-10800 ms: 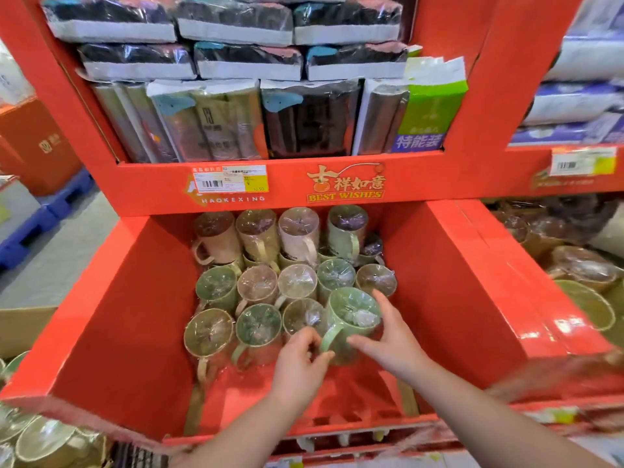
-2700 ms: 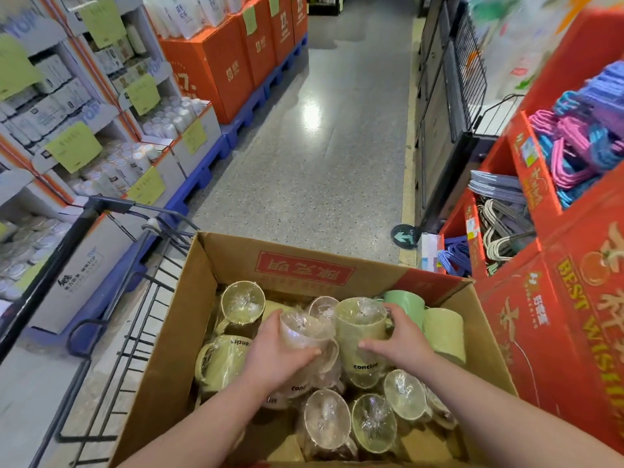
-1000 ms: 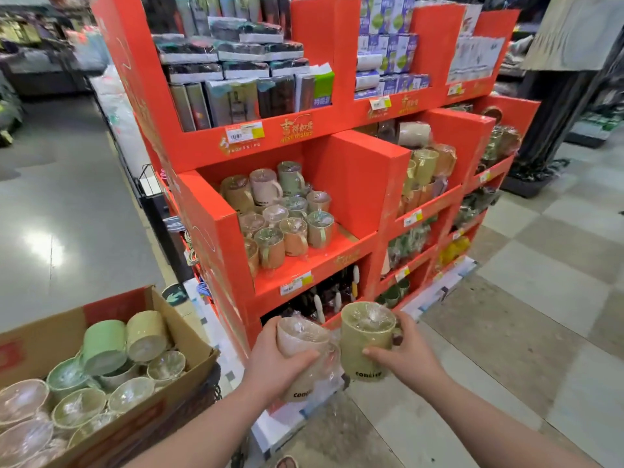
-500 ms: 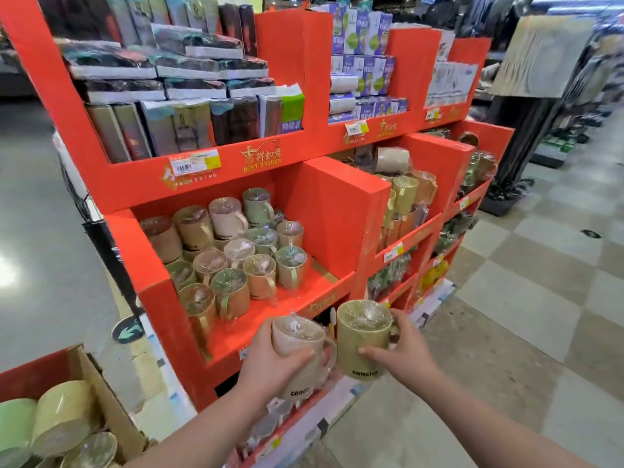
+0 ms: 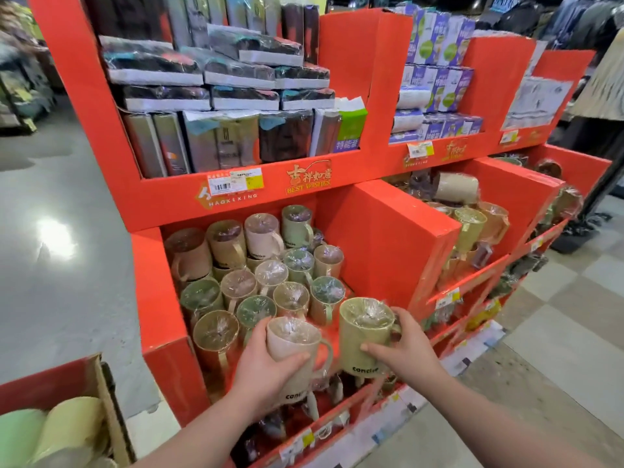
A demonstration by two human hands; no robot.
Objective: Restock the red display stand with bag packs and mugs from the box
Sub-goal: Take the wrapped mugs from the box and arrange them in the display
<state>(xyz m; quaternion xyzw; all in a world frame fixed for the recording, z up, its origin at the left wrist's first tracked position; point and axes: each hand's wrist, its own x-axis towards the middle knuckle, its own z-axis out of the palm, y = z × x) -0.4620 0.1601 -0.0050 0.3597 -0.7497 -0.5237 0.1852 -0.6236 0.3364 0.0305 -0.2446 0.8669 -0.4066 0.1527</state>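
My left hand [image 5: 266, 369] grips a cream plastic-wrapped mug [image 5: 295, 346]. My right hand [image 5: 403, 349] grips an olive-green wrapped mug [image 5: 363, 336] by its side and handle. Both mugs hover at the front edge of the mug compartment of the red display stand [image 5: 381, 238]. Several wrapped mugs [image 5: 266, 275] stand in rows inside that compartment. Bag packs [image 5: 229, 109] fill the shelf above. The cardboard box [image 5: 101, 393] with more mugs sits at the lower left.
Right of the red divider, another compartment holds more wrapped mugs [image 5: 471, 224]. Purple and white packs [image 5: 435, 79] fill the upper right shelf. Lower shelves with small goods run below the mugs. Grey floor lies to the left, checked tiles to the right.
I have moved closer to the stand, and both hands have carried their mugs up to the front of the mug compartment. The box has slid to the lower left corner.
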